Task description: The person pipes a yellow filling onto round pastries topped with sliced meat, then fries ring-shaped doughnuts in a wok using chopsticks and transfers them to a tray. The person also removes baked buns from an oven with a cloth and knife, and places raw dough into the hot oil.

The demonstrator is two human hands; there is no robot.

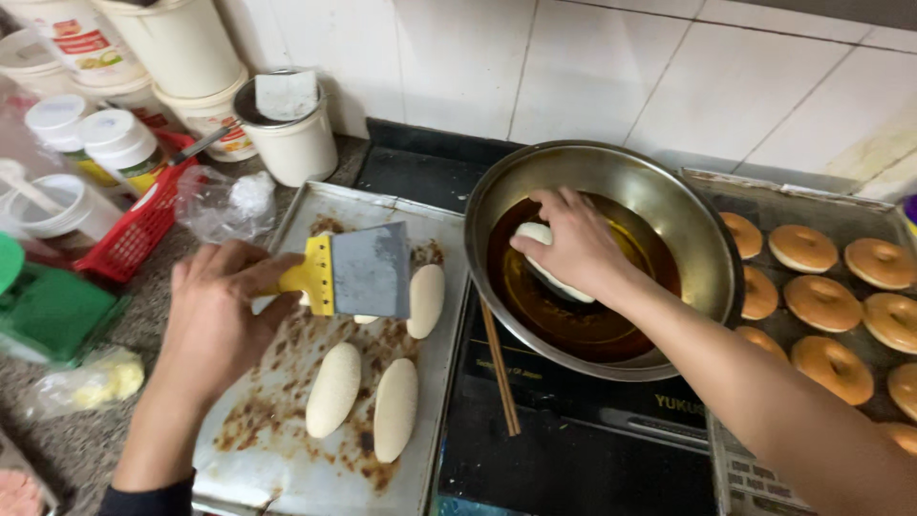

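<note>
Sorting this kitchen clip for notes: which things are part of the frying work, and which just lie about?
In use: left hand, scraper, raw dough pieces, metal tray, right hand, dough piece, oil bowl, fried rings.

Lying about: chopsticks, white tubs, red basket, plastic bag.

A scraper (358,272) with a yellow handle and a broad grey metal blade is held level above the baking tray, blade pointing right, its flat face turned up toward the camera. A raw dough piece (540,253) — pale, smooth, oblong — sits at the surface of dark oil inside the steel pan, mostly covered by fingers, only its left end and lower edge showing. It lies near the pan's middle, angled down to the right.
</note>
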